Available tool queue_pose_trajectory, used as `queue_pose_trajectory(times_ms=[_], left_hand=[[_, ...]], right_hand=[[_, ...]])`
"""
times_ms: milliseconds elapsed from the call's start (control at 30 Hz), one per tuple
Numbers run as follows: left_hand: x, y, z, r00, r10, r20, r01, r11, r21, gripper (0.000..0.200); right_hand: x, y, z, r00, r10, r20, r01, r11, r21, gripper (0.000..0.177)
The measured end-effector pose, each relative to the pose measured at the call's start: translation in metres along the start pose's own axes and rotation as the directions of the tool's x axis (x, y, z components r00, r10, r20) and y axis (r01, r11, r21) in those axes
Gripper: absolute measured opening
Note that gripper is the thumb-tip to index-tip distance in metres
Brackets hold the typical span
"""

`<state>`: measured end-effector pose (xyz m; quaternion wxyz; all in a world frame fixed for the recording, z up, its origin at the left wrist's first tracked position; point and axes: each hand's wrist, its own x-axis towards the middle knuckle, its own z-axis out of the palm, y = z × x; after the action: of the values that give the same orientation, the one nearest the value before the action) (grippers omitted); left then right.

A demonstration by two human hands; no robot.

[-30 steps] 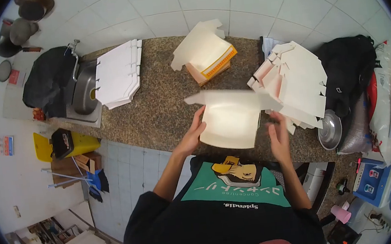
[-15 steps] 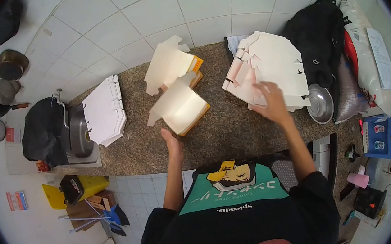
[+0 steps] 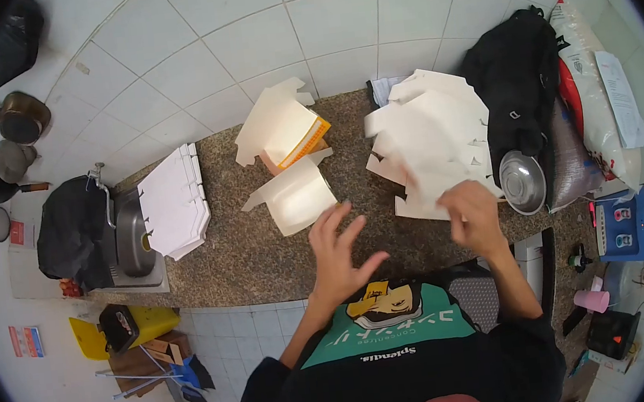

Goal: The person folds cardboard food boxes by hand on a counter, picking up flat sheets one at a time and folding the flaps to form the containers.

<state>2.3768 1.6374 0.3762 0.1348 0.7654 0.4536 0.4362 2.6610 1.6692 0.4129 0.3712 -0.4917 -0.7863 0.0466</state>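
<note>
Right hand (image 3: 474, 216), drawn back, pinches a carton blank (image 3: 418, 197); left hand (image 3: 338, 256) splayed, empty.

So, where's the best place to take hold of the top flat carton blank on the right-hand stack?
At its near edge, coming from the person's side: the top blank lies flat, its near edge jutting past the stack, so fingers can slip under. The right hand pinches there.

The speckled brown granite worktop (image 3: 265, 254) carried a stack of white cardboard blanks (image 3: 173, 201), an orange-edged cream carton (image 3: 283, 130), a plain cream carton (image 3: 298, 196) just before it, a heap of cream cardboard cut-outs (image 3: 433, 138) and a round steel bowl (image 3: 520, 180)
</note>
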Motion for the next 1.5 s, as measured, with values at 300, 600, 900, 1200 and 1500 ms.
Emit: queue_pose_trajectory(times_ms=[300, 600, 900, 1200, 1500], left_hand=[[0.023, 0.004, -0.023, 0.73, -0.032, 0.682, 0.273, 0.929, -0.249, 0.018], [-0.036, -0.029, 0.002, 0.141, -0.112, 0.984, 0.961, 0.253, -0.109, 0.03], [-0.063, -0.043, 0.001, 0.141, -0.054, 0.989, 0.984, -0.105, -0.146, 0.037], [-0.043, -0.039, -0.017, 0.214, -0.123, 0.969, 0.877, 0.461, -0.135, 0.03], [-0.006, -0.001, -0.032, 0.56, -0.111, 0.821, 0.061, 0.994, 0.093, 0.019]], right_hand=[[-0.032, -0.049, 0.019, 0.967, -0.223, 0.124, 0.122, 0.83, 0.544, 0.013], [-0.042, -0.051, 0.051, 0.727, -0.076, 0.682, -0.227, 0.911, 0.344, 0.04], [-0.037, -0.049, 0.059, 0.687, 0.258, 0.679, -0.528, 0.82, 0.223, 0.041], [-0.039, -0.039, 0.064, 0.602, -0.194, 0.775, -0.327, 0.826, 0.46, 0.043], [-0.004, -0.07, 0.051, 0.575, -0.081, 0.814, -0.028, 0.993, 0.119, 0.052]])
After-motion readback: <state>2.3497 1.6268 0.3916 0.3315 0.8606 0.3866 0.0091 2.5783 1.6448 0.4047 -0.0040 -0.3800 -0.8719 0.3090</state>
